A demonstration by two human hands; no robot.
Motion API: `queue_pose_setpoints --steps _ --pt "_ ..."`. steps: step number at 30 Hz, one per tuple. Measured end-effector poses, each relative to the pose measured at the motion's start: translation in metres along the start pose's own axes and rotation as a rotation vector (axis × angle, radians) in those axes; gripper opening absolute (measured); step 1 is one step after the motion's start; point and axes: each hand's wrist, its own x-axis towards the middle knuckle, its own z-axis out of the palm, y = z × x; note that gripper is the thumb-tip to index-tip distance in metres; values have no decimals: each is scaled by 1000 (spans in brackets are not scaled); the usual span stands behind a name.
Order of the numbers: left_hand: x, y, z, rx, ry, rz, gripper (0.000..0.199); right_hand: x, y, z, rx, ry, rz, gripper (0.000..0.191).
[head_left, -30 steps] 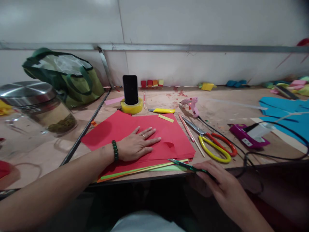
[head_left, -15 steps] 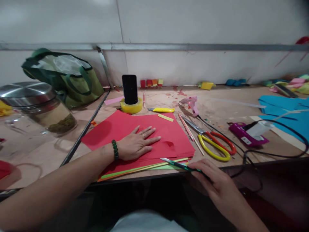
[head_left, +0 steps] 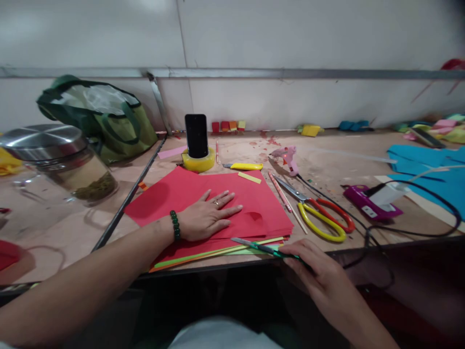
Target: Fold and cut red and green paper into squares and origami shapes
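Note:
My left hand [head_left: 208, 216] lies flat on a stack of red paper sheets [head_left: 167, 191], fingers spread and pressing down. Yellow, green and orange sheets [head_left: 181, 261] stick out beneath at the front edge. Wrapped in the fingers of my right hand [head_left: 312, 266] is a craft knife [head_left: 267, 248] with a narrow blade and a green and black handle. The blade points left along the front of the red stack, its tip near the paper's lower edge. A small yellow strip [head_left: 249, 178] rests on the red paper. The handle's far end is hidden by my hand.
Right of the paper lie a pencil [head_left: 279, 191] and large scissors [head_left: 321, 223]. Behind are a yellow cutter [head_left: 247, 166], a phone [head_left: 196, 135] in a tape roll [head_left: 199, 162] and a pink glue gun [head_left: 289, 159]. A purple power strip [head_left: 366, 203] trails cables; a glass jar [head_left: 80, 179] stands left.
My right hand has drawn the knife slightly to the left, so its tip reaches further along the paper's edge. My left hand stays flat on the red paper.

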Motion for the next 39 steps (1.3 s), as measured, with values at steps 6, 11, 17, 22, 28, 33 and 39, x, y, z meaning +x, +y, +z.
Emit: queue_pose_setpoints --steps 6,11,17,22,28,33,39 --pt "-1 3 -8 -63 176 -37 57 -16 10 -16 -36 75 -5 16" --pt "1 12 -13 -193 177 -86 60 -25 21 -25 -82 278 29 19" --pt "2 11 -12 -437 165 -125 34 -14 28 -15 -142 387 81 25" --pt "0 4 -15 -717 176 -50 28 -5 37 -8 -197 405 91 24" --pt "1 -2 -13 -845 182 -33 30 -3 21 -2 -132 313 56 21" --pt "3 2 -8 -720 186 -44 25 5 -8 10 -34 144 -11 17" --pt "-2 -2 -6 -273 327 -16 50 11 -15 14 -35 102 -18 19"
